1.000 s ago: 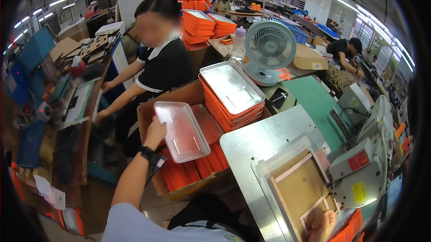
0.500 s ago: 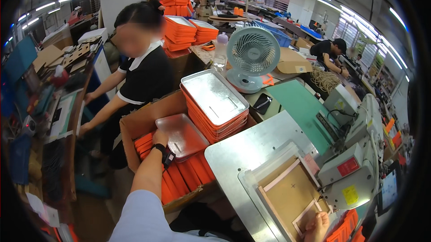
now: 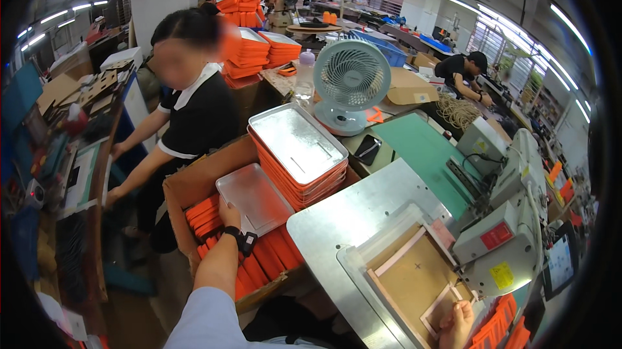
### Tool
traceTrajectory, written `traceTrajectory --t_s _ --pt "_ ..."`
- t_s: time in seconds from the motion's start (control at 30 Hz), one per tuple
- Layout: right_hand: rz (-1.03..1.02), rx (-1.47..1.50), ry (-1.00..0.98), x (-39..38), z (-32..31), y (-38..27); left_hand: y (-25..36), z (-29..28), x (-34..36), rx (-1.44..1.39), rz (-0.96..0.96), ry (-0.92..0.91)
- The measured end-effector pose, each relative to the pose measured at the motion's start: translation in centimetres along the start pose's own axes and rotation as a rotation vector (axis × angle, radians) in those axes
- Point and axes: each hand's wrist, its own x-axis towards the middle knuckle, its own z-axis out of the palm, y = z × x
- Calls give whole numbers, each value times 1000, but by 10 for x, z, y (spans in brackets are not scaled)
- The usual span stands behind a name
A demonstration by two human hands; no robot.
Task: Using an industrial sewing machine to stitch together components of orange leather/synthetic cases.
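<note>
My left hand (image 3: 229, 213) grips the left edge of a shallow silver metal tray (image 3: 264, 201), its fingers partly hidden by the rim. The tray is over an open cardboard box (image 3: 173, 201) filled with orange pieces (image 3: 271, 253). Beside it rises a stack of orange-edged pieces topped by another silver tray (image 3: 299, 145). At the lower right, my right hand (image 3: 457, 324) has its fingers curled closed next to a brown board (image 3: 409, 265) edged with pale strips. Whether anything small is between those fingers, I cannot make out.
A metal machine table (image 3: 353, 210) carries the board, with grey machine heads (image 3: 495, 245) to its right. Behind stand a fan (image 3: 352, 77), a phone (image 3: 368, 149) and a green mat (image 3: 421, 155). A co-worker (image 3: 197, 109) stands at the left bench.
My left hand and the tray have come slightly nearer to me. The whole view has shifted a little. My right hand stays by the brown board.
</note>
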Motion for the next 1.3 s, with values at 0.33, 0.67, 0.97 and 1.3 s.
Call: traceTrajectory --t_s 0.33,0.67,0.97,1.3 --pt "-92 -228 3 3 -8 16 2 -5 16 476 -223 -237" --pt "-536 -453 -271 13 -5 35 322 -71 -18 -529 196 -531" --pt "-922 -478 -400 -2 0 28 466 -37 -288 -226 1212 -2115" --pt "-424 -834 -97 -55 -129 31 423 71 -276 -199 -331 -2247"
